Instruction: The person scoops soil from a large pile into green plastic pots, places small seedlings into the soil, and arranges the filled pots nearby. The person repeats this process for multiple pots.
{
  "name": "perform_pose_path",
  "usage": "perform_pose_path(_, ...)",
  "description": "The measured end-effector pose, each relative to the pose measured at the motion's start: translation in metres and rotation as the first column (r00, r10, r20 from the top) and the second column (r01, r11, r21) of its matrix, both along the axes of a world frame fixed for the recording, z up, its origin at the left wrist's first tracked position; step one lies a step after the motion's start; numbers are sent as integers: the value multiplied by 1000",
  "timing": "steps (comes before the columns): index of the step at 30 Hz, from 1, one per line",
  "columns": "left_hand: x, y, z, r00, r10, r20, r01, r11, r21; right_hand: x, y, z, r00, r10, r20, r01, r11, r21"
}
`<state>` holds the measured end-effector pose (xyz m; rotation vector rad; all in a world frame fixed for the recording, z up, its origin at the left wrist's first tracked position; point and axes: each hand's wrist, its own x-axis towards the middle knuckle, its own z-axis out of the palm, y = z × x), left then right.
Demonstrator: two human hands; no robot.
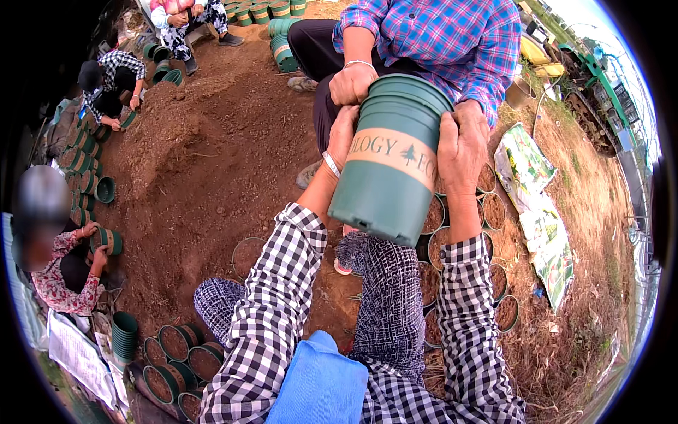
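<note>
A green plastic nursery pot [381,196] with a tan printed band is held up in front of me. Its rim points away and its notched base tilts towards me. Ridges run below the rim; I cannot tell whether more pots are nested inside. My left hand [343,135] grips its left side, and my right hand [463,143] grips the right side near the rim. Across from me, a co-worker's fist [354,85] is close to the rim, just above my left hand. The pot's inside is hidden.
Loose brown soil [212,148] is heaped to the left. Soil-filled pots [434,244] stand beneath my right arm, and others [175,344] at lower left. Printed plastic sacks [535,212] lie on the right. Several co-workers sit around the heap, one holding a pot [107,241].
</note>
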<state>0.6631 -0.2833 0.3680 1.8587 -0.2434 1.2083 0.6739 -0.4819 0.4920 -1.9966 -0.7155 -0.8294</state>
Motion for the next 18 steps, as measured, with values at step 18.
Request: perform_pose_path(18, -405, -78, -34, 904, -132, -406, -409, 9, -913, -242, 17, -61, -97, 510, -855, -886, 347, 307)
